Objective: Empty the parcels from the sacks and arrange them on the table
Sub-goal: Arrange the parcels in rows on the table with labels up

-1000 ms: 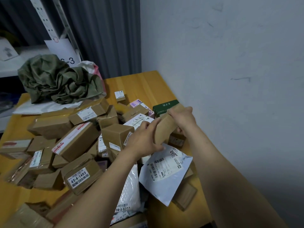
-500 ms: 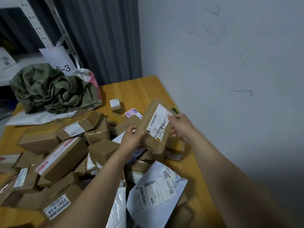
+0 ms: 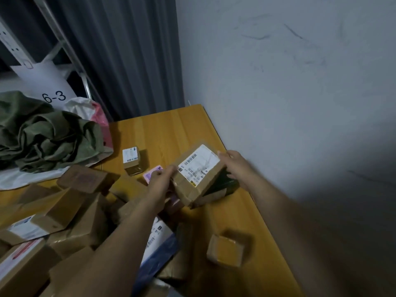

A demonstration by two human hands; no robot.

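Note:
I hold a brown cardboard parcel (image 3: 198, 174) with a white shipping label facing up, low over the right side of the wooden table (image 3: 171, 129). My left hand (image 3: 160, 183) grips its near left end, and my right hand (image 3: 237, 168) grips its far right corner. The parcel lies partly over a dark green box (image 3: 225, 185). A crumpled green sack (image 3: 42, 136) lies at the back left on white plastic. Several brown parcels (image 3: 64, 211) are heaped at the left.
A small labelled box (image 3: 131, 160) stands alone behind the heap, and a small brown box (image 3: 226, 250) sits near the right edge. A white mailer bag (image 3: 157, 239) lies under my left forearm. The wall (image 3: 278, 103) borders the table's right side; shelving with a "6-3" sign (image 3: 53, 97) stands behind.
The parcel was turned label-up and carried lower and farther onto the table, over the green box. Both hands kept their grip. The view swung to the right.

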